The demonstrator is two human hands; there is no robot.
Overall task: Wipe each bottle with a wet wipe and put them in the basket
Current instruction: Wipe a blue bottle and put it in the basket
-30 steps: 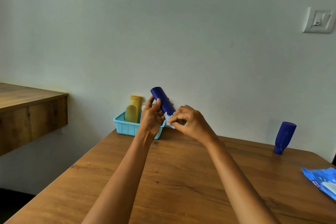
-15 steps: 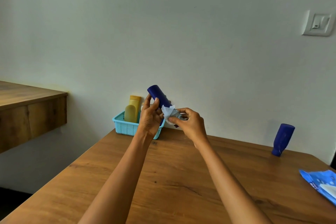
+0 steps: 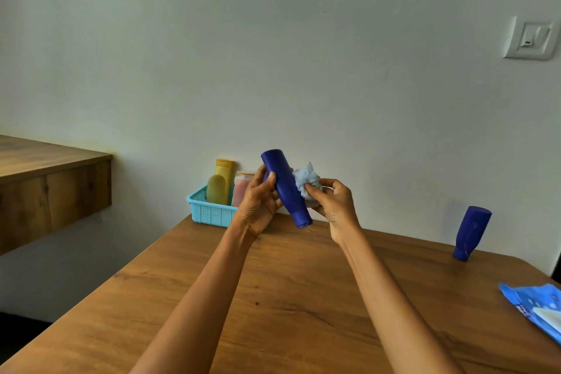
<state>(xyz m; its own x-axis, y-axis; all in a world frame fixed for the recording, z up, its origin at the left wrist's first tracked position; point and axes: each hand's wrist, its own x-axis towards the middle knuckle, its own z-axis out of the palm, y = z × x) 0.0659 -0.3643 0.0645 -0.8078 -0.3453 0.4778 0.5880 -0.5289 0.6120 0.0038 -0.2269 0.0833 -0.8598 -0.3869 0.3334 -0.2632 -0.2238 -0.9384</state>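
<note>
My left hand [image 3: 258,203] grips a dark blue bottle [image 3: 285,188], tilted with its cap end pointing down and right, in the air above the far side of the wooden table [image 3: 288,297]. My right hand [image 3: 335,206] pinches a crumpled white wet wipe [image 3: 306,181] against the bottle's right side. Behind my left hand, a light blue basket [image 3: 209,212] holds a yellow bottle [image 3: 221,182] and a pink bottle [image 3: 241,191]. A second dark blue bottle [image 3: 472,232] stands cap down at the far right of the table.
A blue wet wipe pack [image 3: 537,307] lies at the table's right edge. A wooden shelf [image 3: 51,182] juts from the wall on the left. A light switch [image 3: 531,39] is on the white wall, upper right.
The wipe has moved up the bottle's side from near the cap toward its middle. The bottle's cap end is now uncovered.
</note>
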